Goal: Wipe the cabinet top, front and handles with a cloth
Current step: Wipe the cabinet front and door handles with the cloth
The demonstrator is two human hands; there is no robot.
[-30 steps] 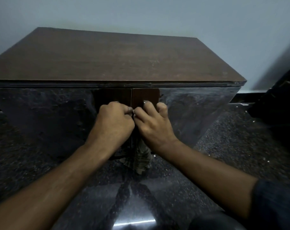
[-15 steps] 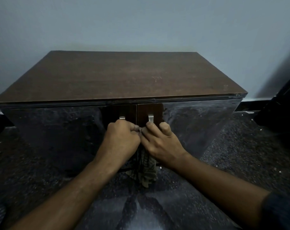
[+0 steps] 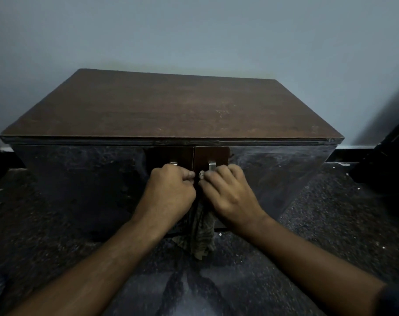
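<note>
Both hands [image 3: 171, 190] [image 3: 228, 195] sit lower on the handles — fingers gripping a drab, crumpled cloth [image 3: 202, 233].

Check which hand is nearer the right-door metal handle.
Right. The right hand sits just below the right-door silver metal handle, fingers at its base; the left hand is across the door seam.

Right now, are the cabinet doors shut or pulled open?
Shut. Both doors lie flush, only a thin seam between them. The left hand and right hand grip at the handles.
</note>
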